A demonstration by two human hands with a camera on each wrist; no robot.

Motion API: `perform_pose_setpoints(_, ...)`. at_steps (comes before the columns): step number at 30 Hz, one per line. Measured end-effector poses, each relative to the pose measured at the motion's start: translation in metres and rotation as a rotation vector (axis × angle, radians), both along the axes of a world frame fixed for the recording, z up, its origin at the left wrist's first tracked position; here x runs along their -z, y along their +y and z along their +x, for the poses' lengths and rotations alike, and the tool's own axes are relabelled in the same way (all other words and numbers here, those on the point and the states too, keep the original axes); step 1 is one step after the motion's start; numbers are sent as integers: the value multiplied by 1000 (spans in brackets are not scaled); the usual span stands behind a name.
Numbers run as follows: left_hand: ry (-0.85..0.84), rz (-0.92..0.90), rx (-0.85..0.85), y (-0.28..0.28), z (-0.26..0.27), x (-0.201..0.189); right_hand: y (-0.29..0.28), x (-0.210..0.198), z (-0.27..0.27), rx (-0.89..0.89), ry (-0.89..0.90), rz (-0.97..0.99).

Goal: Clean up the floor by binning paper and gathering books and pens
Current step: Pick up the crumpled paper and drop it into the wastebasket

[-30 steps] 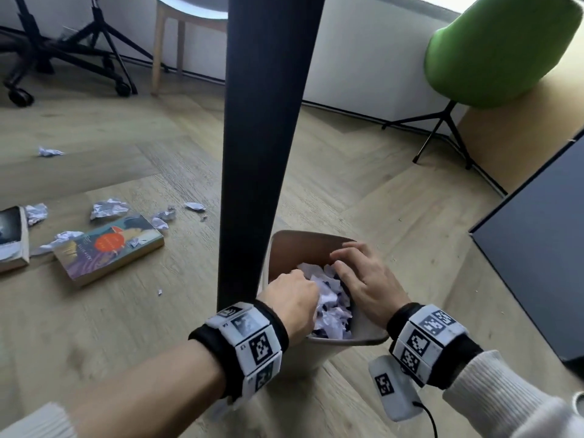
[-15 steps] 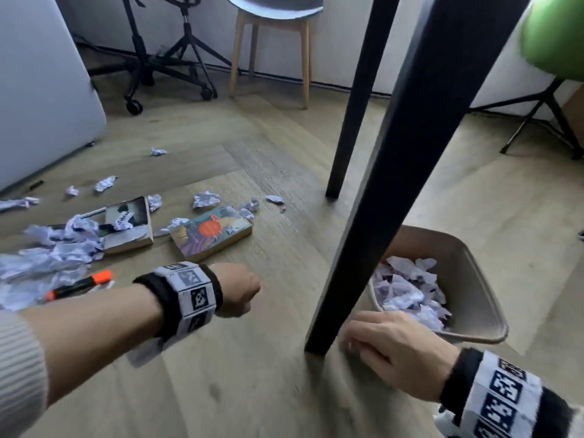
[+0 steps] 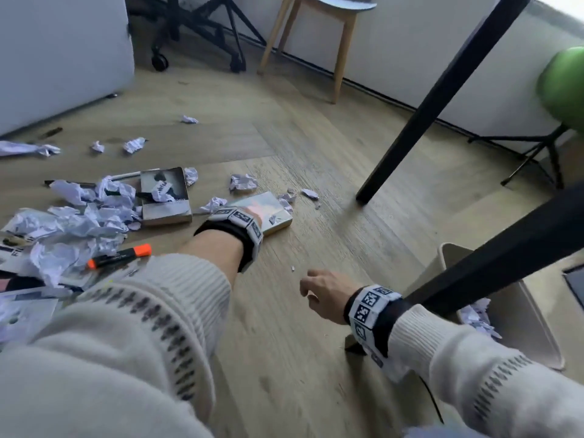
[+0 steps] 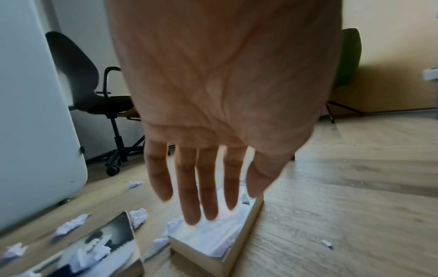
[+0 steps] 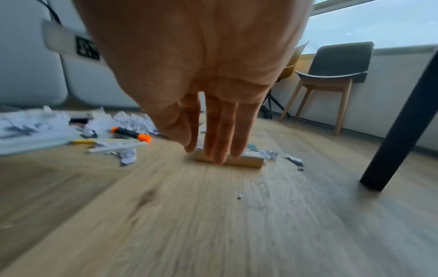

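Observation:
A book with a colourful cover (image 3: pixel 273 205) lies flat on the wood floor, with bits of paper on it. My left hand (image 3: pixel 255 212) hovers just above it, fingers (image 4: pixel 206 204) straight and spread, holding nothing; the book (image 4: pixel 213 241) shows below them. My right hand (image 3: pixel 319 292) hangs over bare floor nearer to me, its fingers (image 5: pixel 220 142) relaxed and empty. A second book with a grey and black cover (image 3: pixel 164 197) lies to the left. An orange-capped marker (image 3: pixel 120 256) rests beside a heap of crumpled paper (image 3: pixel 79 222). The beige bin (image 3: pixel 534 330) at the right holds crumpled paper (image 3: pixel 477 317).
Two black table legs (image 3: pixel 442 90) slant across the right side, one crossing over the bin. Loose paper balls (image 3: pixel 241 181) dot the floor farther out. A wooden chair (image 3: pixel 338 58), a wheeled office chair (image 3: pixel 196 33) and a white cabinet (image 3: pixel 57 52) stand behind.
Both hands have left the bin. My left hand swung left, opened from a fist and now reaches over the colourful book. My right hand moved left over the floor.

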State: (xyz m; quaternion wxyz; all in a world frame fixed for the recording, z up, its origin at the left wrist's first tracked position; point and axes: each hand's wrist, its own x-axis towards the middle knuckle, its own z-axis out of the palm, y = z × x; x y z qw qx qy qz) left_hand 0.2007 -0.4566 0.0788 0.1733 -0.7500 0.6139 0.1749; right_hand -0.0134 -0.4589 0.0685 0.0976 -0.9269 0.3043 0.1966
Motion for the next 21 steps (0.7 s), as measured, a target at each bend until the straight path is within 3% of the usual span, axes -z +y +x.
perform_pose_setpoints(6, 10, -68, 44, -10, 20, 31, -69, 17, 42, 138, 68, -90)
perform_pose_setpoints(10, 46, -86, -19, 3, 48, 38, -100, 69, 46, 323, 73, -66)
perform_pose_setpoints(14, -40, -9, -89, 16, 78, 54, -116, 136, 42, 492, 4, 119)
perform_pose_setpoints(21, 2, 6, -152, -6, 103, 76, -141, 171, 38, 473, -153, 192)
